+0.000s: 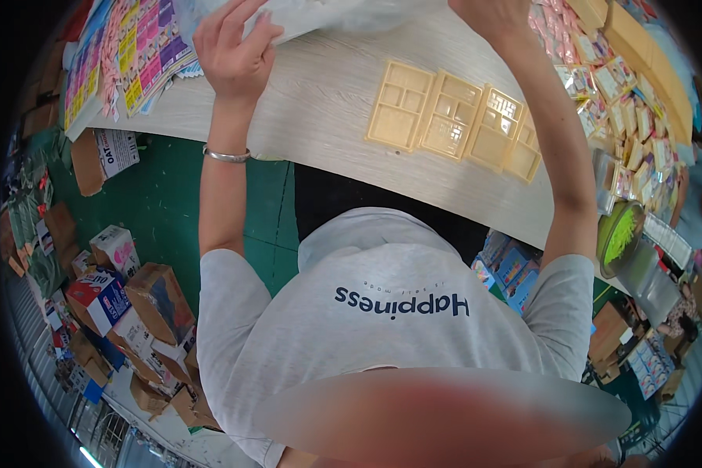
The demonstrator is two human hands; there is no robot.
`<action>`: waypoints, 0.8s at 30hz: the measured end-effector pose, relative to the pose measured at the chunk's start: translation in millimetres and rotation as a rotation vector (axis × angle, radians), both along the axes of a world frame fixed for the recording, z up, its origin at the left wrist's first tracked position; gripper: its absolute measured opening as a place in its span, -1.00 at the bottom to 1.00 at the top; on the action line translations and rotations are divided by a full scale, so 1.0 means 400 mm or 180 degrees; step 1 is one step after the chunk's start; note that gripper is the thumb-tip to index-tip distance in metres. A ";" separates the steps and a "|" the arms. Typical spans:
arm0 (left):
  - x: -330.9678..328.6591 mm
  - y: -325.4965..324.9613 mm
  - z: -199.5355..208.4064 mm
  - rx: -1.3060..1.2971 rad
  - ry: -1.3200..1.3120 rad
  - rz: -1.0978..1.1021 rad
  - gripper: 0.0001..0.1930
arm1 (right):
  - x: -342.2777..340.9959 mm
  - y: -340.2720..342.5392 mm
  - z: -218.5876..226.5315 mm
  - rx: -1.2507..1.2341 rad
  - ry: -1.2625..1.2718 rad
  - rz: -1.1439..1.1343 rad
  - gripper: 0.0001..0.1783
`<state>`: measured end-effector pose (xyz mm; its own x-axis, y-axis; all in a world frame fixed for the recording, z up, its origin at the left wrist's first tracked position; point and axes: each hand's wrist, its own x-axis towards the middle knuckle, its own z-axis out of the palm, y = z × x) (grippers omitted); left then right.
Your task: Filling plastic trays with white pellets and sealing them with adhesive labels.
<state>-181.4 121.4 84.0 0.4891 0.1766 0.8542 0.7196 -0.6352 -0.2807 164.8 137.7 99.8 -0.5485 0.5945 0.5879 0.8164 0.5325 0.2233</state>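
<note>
At the top of the head view, a translucent plastic bag [343, 19] stretches across the table between my two hands. My left hand [235, 53] has its thumb and bent fingers closed on the left end of the bag; a silver bangle circles that wrist. The bag's other end reaches toward my right hand [495, 17], whose fingers are mostly cut off by the upper edge. Several pale yellow compartment trays [398, 106] lie in a row on the table, left of my right forearm. Their divided wells face up.
Printed colourful sheets [144, 51] are stacked at the table's left end. Many small packaged items [628, 109] pile up on the right, near a round container of bright green pieces [621, 238]. Cardboard boxes [160, 300] crowd the green floor at left. The pale wooden table [312, 117] edge runs before me.
</note>
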 end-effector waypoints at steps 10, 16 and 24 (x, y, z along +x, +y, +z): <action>0.070 -0.010 0.144 -0.1455 0.0639 -0.0690 -0.84 | -0.109 0.022 0.167 -0.1257 -0.0688 -0.0507 -0.90; 0.121 -0.011 0.168 -0.2449 -0.0467 -0.0723 -0.50 | -0.138 0.023 0.095 0.0923 0.1336 0.0690 -0.88; 0.056 -0.003 0.124 -0.1278 0.0691 0.0157 -0.97 | -0.055 -0.065 0.134 -0.1352 -0.0083 -0.0304 -0.92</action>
